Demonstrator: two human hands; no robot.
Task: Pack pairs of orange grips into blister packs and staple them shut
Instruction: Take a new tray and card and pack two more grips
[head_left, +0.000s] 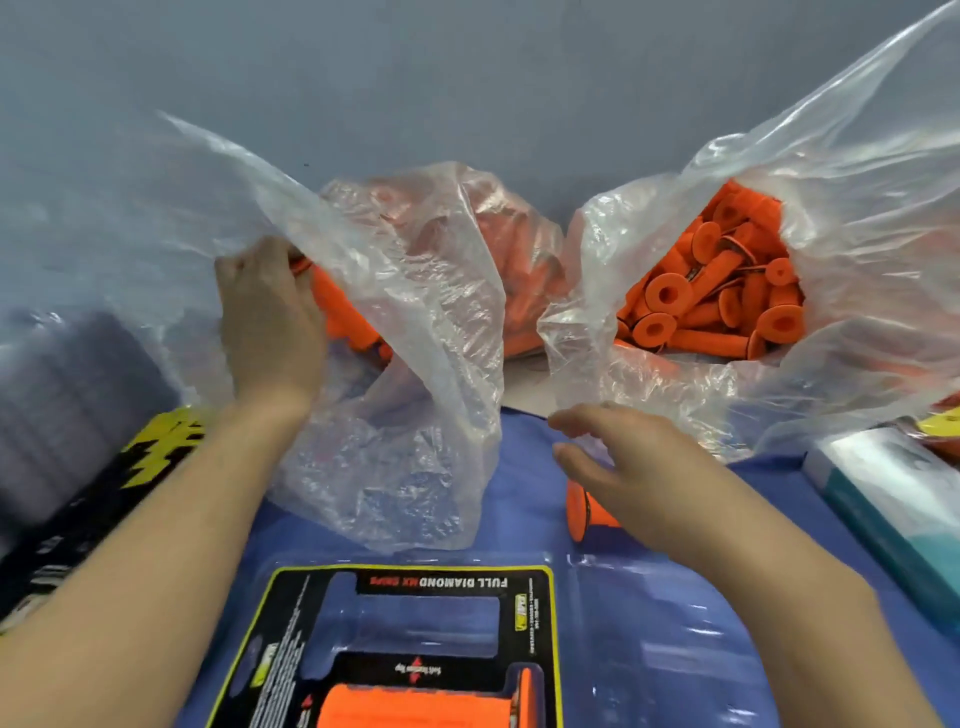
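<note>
spreading flat, blue cloth (519, 467) meets a grey wall (467, 78); left hand (270, 317) grips an orange rubber grip (332, 306) inside a clear plastic bag (415, 322); loose-fingered right hand (628, 467) hovers over a second grip (584, 512).

Crinkled glossy plastic bags (415, 291); matt orange grips (717, 291).

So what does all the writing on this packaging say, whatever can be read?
"FULL DIAMOND MX GRIPS": upside down to the camera, on the black-and-yellow card in the blister pack.
Small white line by the red arrows on that card: too blurred.
Fine print columns on the card: too small.
Yellow-and-black cards at left: blurred, unreadable.
Teal box at right: no readable text.
</note>
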